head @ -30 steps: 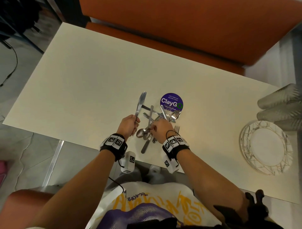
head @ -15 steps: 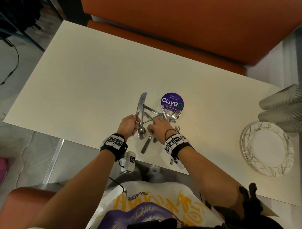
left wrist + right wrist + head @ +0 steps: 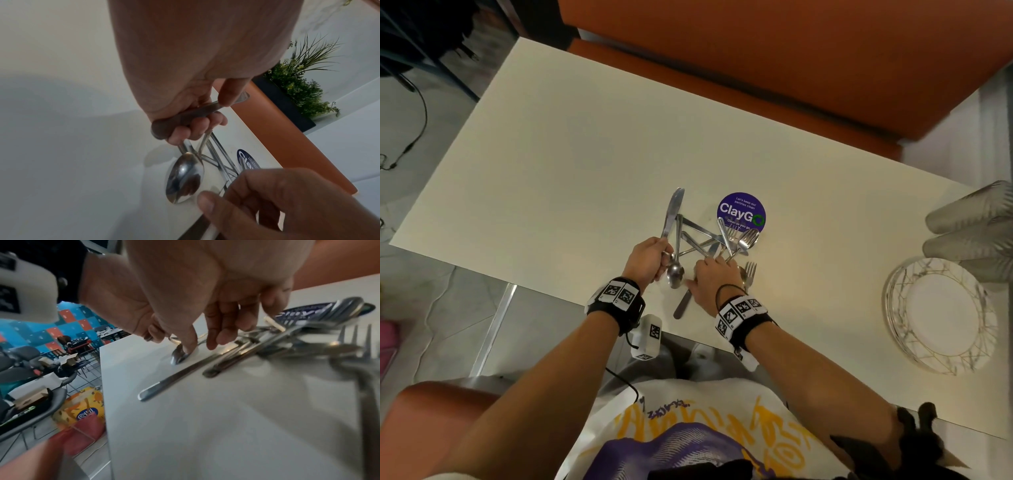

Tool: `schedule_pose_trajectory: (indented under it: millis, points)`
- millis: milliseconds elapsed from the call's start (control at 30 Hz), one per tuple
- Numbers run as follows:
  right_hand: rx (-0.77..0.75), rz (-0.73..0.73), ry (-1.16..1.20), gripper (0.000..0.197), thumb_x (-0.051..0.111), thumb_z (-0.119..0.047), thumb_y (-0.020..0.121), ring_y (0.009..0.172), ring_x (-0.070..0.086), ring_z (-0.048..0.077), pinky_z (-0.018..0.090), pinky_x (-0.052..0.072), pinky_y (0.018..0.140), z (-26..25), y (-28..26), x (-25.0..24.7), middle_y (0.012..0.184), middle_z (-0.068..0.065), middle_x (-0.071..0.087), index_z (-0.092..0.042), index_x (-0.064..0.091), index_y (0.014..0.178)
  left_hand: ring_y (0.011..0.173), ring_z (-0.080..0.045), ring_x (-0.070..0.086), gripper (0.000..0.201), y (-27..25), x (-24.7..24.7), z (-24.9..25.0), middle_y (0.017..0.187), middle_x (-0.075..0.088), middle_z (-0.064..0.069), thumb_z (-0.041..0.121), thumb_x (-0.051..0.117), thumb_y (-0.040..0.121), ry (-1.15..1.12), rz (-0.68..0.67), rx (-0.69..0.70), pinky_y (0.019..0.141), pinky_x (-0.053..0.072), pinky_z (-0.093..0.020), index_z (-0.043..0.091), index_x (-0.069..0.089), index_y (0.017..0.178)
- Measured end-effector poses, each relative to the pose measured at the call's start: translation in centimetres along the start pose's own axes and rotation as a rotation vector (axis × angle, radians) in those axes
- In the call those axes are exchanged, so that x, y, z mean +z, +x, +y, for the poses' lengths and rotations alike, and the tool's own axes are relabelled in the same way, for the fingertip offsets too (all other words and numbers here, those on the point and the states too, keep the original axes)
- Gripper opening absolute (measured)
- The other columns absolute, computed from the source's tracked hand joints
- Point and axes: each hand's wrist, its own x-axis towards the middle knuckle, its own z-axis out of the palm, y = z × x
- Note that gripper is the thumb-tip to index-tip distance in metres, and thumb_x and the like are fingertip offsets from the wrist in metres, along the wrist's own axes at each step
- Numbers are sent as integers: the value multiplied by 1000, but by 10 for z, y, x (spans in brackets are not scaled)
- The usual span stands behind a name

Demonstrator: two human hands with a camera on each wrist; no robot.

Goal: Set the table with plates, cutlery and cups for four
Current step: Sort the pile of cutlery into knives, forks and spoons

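My left hand grips a table knife by its handle, blade pointing away from me. The same hand holds a spoon whose bowl hangs toward me. A tangled pile of cutlery lies just right of it, with forks, spoons and knives crossed over each other. My right hand hovers over the near side of the pile with fingers reaching down, holding nothing. One finger touches by the spoon bowl. A fork lies beside my right wrist.
A stack of patterned plates sits at the table's right end, with grey cups lying on their sides behind it. A round purple sticker lies behind the pile. An orange bench runs along the far side. The table edge is right under my wrists.
A spoon that was by my right hand now stands next to the knife in my left hand. My right hand has let go and spread its fingers over the pile.
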Motion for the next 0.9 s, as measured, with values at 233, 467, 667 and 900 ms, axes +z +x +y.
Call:
schedule_pose_trajectory:
  millis: [233,467,667,900]
  points:
    - [176,-82,-15,45,48,-56,97,107,61,29,49,44,100,-14,-10,9,106,6,68,-15,64,108,45,-15,39,26,-12,-3,-3,60,50,0,25,46,105,6,2,29,41,31,-24,12,61,89]
    - [311,-166,148,41,60,-56,89,88,67,24,43,56,86,-16,-14,10,86,1,67,-16,65,98,47,-15,39,24,-18,-14,-5,61,49,0,26,47,105,46,-31,34,43,32,-24,12,61,92]
    - [604,-118,467,32,60,-40,96,103,66,27,41,54,92,-37,-21,12,111,7,68,-13,66,111,46,-16,40,25,-9,-20,5,61,51,0,25,45,106,153,-182,41,46,29,-27,11,60,90]
    - [880,13,826,23,67,-28,91,84,66,25,32,59,77,-67,-29,14,101,11,69,-7,66,102,47,-17,41,24,1,-40,0,60,52,-1,23,45,102,269,-328,31,49,29,-30,14,63,89]
